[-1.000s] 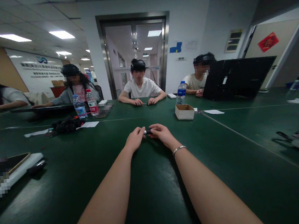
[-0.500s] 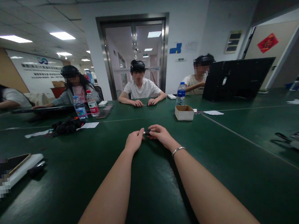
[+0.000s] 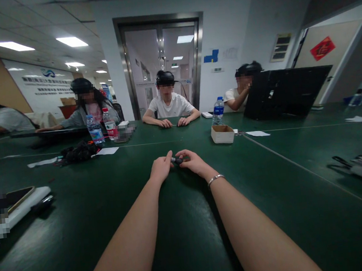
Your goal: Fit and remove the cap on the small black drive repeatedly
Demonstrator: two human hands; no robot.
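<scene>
Just above the green table [image 3: 183, 221], a small black cylinder with a silver section [image 3: 177, 161] spans the gap between my two hands. My left hand [image 3: 161, 168] is closed at the cylinder's silver end, thumb uppermost; its other fingers are mostly hidden. From the other side, my right hand [image 3: 197, 164] pinches the black end between thumb and curled fingers. A silver bracelet [image 3: 216, 179] circles my right wrist. What kind of object the cylinder is cannot be made out.
Ahead on the right stands an open cardboard box [image 3: 222, 136], with a water bottle [image 3: 218, 112] behind it. Black cables [image 3: 81, 152] and two bottles lie or stand ahead left. A phone [image 3: 18, 199] rests at left. A monitor [image 3: 288, 92] and several co-workers are across the table.
The cylinder has tilted slightly, and more of its silver section shows by my left thumb. My hands stay nearly in place. The co-worker at right has raised a hand toward the head.
</scene>
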